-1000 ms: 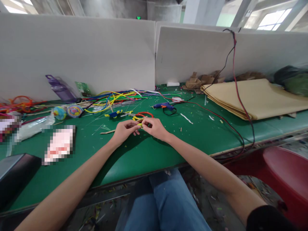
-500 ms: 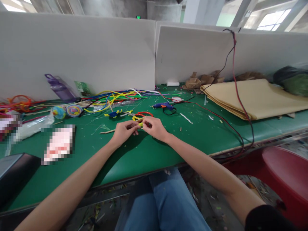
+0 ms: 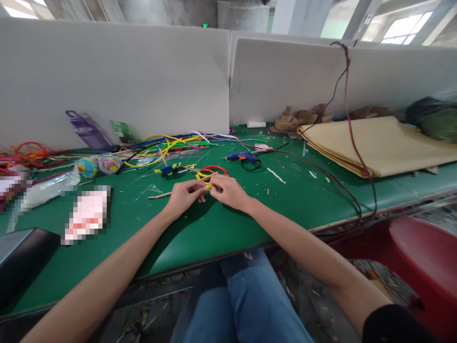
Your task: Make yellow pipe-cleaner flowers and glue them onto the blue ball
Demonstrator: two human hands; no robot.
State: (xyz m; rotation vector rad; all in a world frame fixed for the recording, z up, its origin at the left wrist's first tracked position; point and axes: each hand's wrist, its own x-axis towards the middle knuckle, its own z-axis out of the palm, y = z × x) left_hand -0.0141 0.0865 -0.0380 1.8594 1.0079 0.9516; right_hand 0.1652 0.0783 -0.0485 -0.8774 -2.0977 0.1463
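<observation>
While left hand (image 3: 183,196) and right hand (image 3: 228,190) pinch the yellow pipe cleaner piece (image 3: 208,186) just in front of the orange loop (image 3: 213,169), twist tight, short grips near the joint.

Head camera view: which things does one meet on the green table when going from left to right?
Orange wire loops → purple bottle → left hand → yellow piece held between both hands → right hand → blue glue gun → tan paper stack

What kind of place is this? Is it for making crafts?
Probably a craft workbench in a workshop. Colourful pipe cleaners and a glue gun lie on a green mat, with white dividers behind.
</observation>
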